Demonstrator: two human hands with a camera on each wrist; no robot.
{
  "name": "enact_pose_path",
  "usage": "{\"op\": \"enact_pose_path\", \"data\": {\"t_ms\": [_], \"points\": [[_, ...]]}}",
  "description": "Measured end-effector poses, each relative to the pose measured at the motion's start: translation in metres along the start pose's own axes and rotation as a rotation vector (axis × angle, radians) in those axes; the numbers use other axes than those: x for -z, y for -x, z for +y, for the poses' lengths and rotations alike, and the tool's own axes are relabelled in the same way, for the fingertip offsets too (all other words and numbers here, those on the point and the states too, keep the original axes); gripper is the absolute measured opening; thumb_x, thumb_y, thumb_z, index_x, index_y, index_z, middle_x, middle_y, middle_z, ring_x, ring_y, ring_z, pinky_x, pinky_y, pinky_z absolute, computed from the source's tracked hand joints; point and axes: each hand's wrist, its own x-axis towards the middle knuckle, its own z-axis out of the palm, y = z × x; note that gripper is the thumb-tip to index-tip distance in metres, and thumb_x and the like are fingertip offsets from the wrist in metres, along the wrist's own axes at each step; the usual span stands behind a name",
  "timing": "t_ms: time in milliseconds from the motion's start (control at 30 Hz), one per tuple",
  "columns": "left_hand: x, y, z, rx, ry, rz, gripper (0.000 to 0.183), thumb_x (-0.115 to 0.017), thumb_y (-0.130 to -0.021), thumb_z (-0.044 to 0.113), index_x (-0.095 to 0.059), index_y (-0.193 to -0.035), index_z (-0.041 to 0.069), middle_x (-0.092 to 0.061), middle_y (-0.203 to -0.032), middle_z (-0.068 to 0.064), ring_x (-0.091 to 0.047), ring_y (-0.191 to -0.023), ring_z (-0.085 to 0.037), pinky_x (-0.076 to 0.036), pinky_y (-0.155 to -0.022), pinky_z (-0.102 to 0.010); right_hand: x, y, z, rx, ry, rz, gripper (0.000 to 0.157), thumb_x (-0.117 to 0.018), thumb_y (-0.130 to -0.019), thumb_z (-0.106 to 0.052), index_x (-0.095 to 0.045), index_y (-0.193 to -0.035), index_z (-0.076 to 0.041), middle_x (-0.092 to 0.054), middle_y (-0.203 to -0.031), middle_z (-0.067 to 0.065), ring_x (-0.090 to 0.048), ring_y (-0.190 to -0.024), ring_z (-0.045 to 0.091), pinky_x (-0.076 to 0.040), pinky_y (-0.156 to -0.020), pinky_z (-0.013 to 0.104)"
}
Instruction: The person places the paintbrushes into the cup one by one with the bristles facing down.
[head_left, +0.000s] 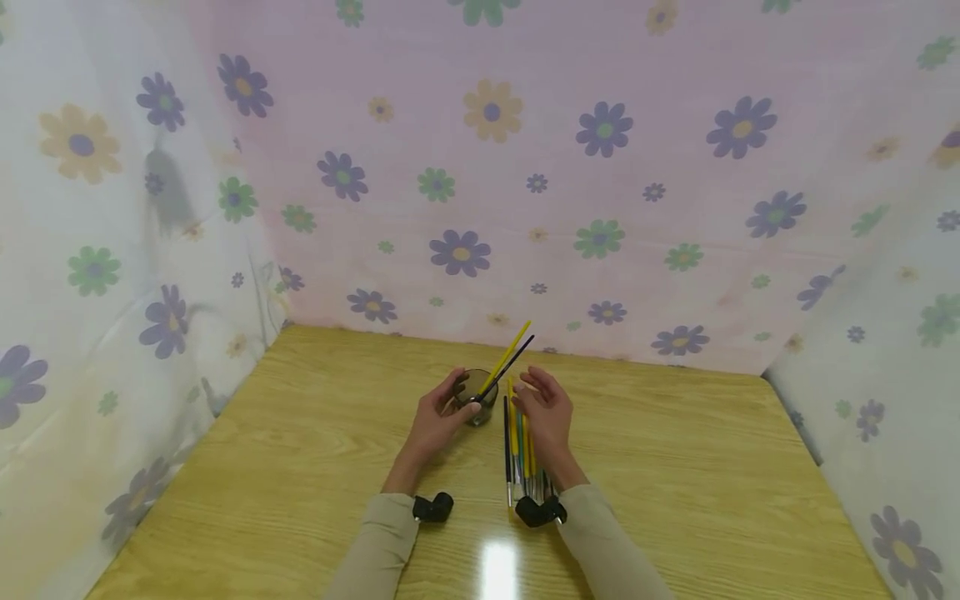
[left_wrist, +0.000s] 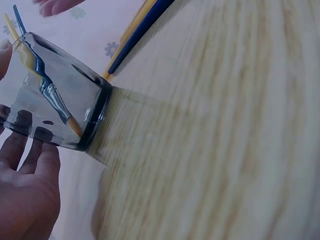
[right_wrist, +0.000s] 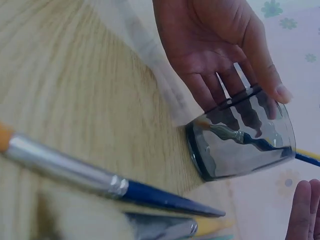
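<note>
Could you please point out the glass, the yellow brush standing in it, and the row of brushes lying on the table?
glass (right_wrist: 240, 150): right wrist view, on its clear side wall.
yellow brush (head_left: 510, 348): head view, on the handle above the rim.
row of brushes (head_left: 514, 450): head view, on a handle mid-row.

By the left hand, a smooth clear glass, seemingly smoky, stands on glossy wood-grain table; brushes bear shiny metal ferrules.

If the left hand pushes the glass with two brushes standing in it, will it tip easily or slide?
The glass is short with a thick base, visible in the left wrist view, so it would probably slide on the smooth wooden table. The two brushes lean far out over the rim, so a quick push might tilt it. It looks breakable and possibly slippery.
</note>
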Motion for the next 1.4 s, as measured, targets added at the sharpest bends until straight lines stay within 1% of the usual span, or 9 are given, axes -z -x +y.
{"op": "enact_pose_path", "data": {"t_ms": [133, 400, 600, 733, 867, 1000, 1100, 1167, 1400], "points": [[0.001, 0.002, 0.002, -0.012, 0.004, -0.018, 0.071, -0.069, -0.096, 0.004, -0.034, -0.158, 0.002, -0.041, -0.159, -0.018, -0.035, -0.149, -0.037, -0.028, -0.123, -0.052, 0.011, 0.007, -0.003, -0.043, -0.018, 0.008, 0.034, -0.065, -0.098, 0.001, -0.061, -0.132, 0.002, -0.066, -0.119, 0.013, -0.071, -0.096, 0.017, -0.063, -0.084, 0.030], [-0.001, 0.003, 0.001, -0.017, 0.017, -0.027, 0.070, -0.067, -0.097, 0.002, -0.032, -0.158, 0.000, -0.038, -0.160, -0.019, -0.032, -0.150, -0.039, -0.027, -0.124, -0.053, 0.041, 0.016, -0.009, -0.155, -0.061, 0.033, 0.045, -0.064, -0.100, -0.005, -0.051, -0.141, 0.007, -0.064, -0.126, 0.015, -0.069, -0.095, 0.014, -0.063, -0.082, 0.029], [0.000, 0.001, -0.002, -0.018, 0.015, -0.026, 0.070, -0.067, -0.097, 0.002, -0.033, -0.158, 0.000, -0.037, -0.160, -0.022, -0.033, -0.149, -0.041, -0.026, -0.123, -0.055, 0.060, 0.018, -0.011, -0.236, -0.087, 0.042, 0.048, -0.063, -0.101, -0.007, -0.048, -0.144, 0.008, -0.066, -0.121, 0.009, -0.068, -0.094, 0.011, -0.062, -0.084, 0.029], [0.000, 0.001, -0.004, -0.017, 0.018, -0.019, 0.071, -0.068, -0.097, 0.002, -0.032, -0.158, 0.000, -0.038, -0.159, -0.020, -0.034, -0.149, -0.039, -0.028, -0.123, -0.054, 0.073, 0.020, -0.007, -0.271, -0.097, 0.039, 0.048, -0.062, -0.102, -0.006, -0.046, -0.144, 0.010, -0.067, -0.117, 0.007, -0.068, -0.091, 0.011, -0.062, -0.082, 0.027], [-0.001, 0.001, -0.004, -0.016, 0.036, -0.019, 0.071, -0.068, -0.097, 0.002, -0.033, -0.158, 0.001, -0.038, -0.160, -0.021, -0.033, -0.149, -0.038, -0.028, -0.123, -0.053, 0.082, 0.021, -0.008, -0.337, -0.029, 0.029, 0.044, -0.060, -0.103, -0.006, -0.048, -0.142, 0.011, -0.069, -0.113, 0.009, -0.070, -0.090, 0.012, -0.063, -0.080, 0.028], [-0.001, 0.002, -0.001, -0.006, 0.044, -0.020, 0.072, -0.068, -0.096, 0.002, -0.032, -0.158, 0.000, -0.037, -0.160, -0.021, -0.032, -0.150, -0.037, -0.029, -0.123, -0.051, 0.088, 0.018, -0.012, -0.408, 0.093, -0.004, 0.041, -0.062, -0.102, -0.010, -0.053, -0.138, 0.009, -0.069, -0.114, 0.014, -0.071, -0.091, 0.014, -0.063, -0.078, 0.028], [-0.001, 0.002, 0.001, -0.002, 0.033, -0.020, 0.072, -0.069, -0.096, 0.002, -0.032, -0.158, 0.000, -0.037, -0.161, -0.019, -0.032, -0.150, -0.037, -0.029, -0.123, -0.051, 0.091, 0.016, -0.014, -0.424, 0.175, -0.025, 0.040, -0.063, -0.102, -0.010, -0.056, -0.136, 0.008, -0.068, -0.118, 0.019, -0.072, -0.091, 0.015, -0.063, -0.076, 0.028], [-0.001, 0.002, 0.001, 0.000, 0.023, -0.022, 0.072, -0.069, -0.096, 0.003, -0.032, -0.158, 0.000, -0.038, -0.160, -0.019, -0.032, -0.150, -0.037, -0.029, -0.123, -0.051, 0.090, 0.015, -0.016, -0.409, 0.230, -0.031, 0.036, -0.064, -0.101, -0.007, -0.059, -0.133, 0.009, -0.069, -0.117, 0.020, -0.072, -0.089, 0.015, -0.063, -0.073, 0.028], [0.002, 0.002, -0.002, -0.001, -0.008, -0.034, 0.071, -0.069, -0.097, 0.006, -0.033, -0.159, 0.002, -0.038, -0.161, -0.016, -0.032, -0.150, -0.037, -0.029, -0.123, -0.051, 0.089, 0.009, -0.018, -0.254, 0.448, -0.038, 0.028, -0.068, -0.093, 0.001, -0.066, -0.120, 0.011, -0.069, -0.113, 0.025, -0.069, -0.085, 0.016, -0.063, -0.065, 0.029]]}}
